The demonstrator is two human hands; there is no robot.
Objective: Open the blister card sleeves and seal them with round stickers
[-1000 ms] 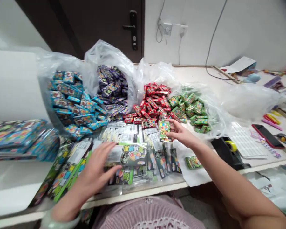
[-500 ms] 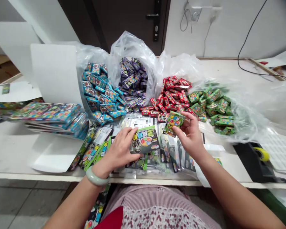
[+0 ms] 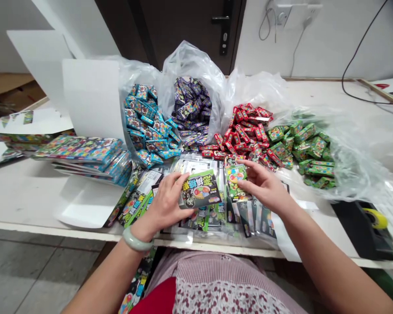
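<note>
The head camera is looking forward and down from close above the left hand (image 3: 165,205), right hand (image 3: 265,185) and desk (image 3: 26,196). Its edges are seemingly warping.

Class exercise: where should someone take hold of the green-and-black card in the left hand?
Pinch its free upper right edge from above, thumb on top: the card is thin and flat, and the left hand covers only its lower left side.

My left grip (image 3: 165,205) has a glossy printed card packet (image 3: 200,189), my right grip (image 3: 263,185) a small glossy cardboard box (image 3: 236,179); thin crinkled clear plastic bags (image 3: 196,61) sit on a smooth white surface (image 3: 26,192).
</note>
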